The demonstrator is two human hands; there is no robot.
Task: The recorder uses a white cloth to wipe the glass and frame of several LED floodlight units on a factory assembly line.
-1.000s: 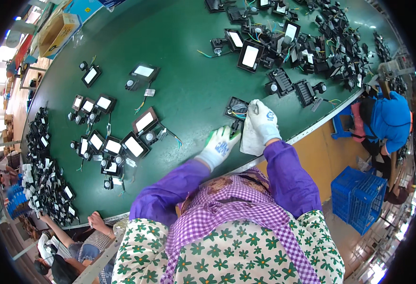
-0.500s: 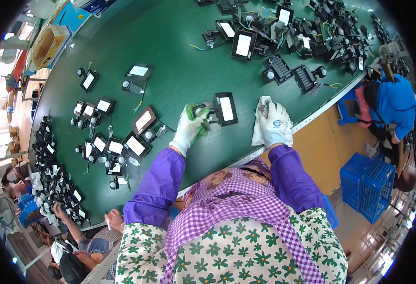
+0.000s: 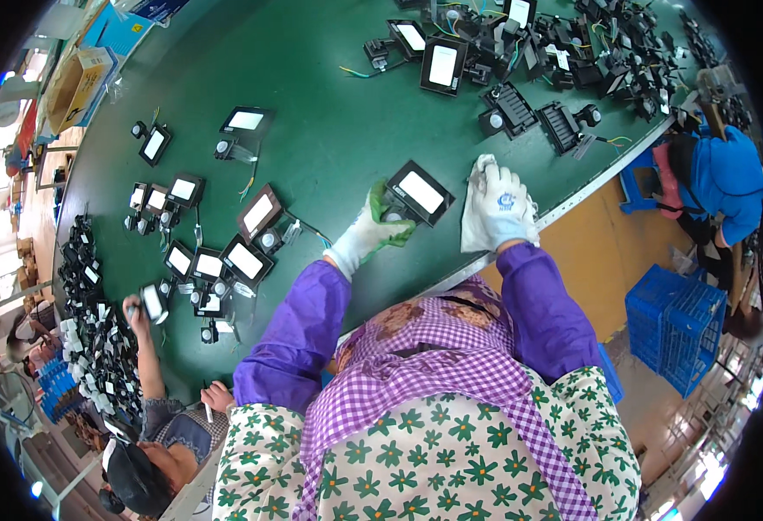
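Note:
A black floodlight with a white front panel lies tilted on the green table in front of me. My left hand, in a white glove with a green palm, is closed round its sensor end, which the fingers partly hide. On the right, close to the lamp's edge, my gloved right hand is closed on a white cloth that lies bunched beneath it. Between the cloth and the lamp's frame there is a narrow gap.
Several similar floodlights lie left on the green table. A large heap of lamps covers the far right, another pile the far left. A co-worker's hand holds a lamp at left. Blue crates stand right.
The floodlight in my left hand has turned clockwise and shifted slightly right, nearer the cloth. My right hand has barely moved. The co-worker at left has reached forward with a lamp.

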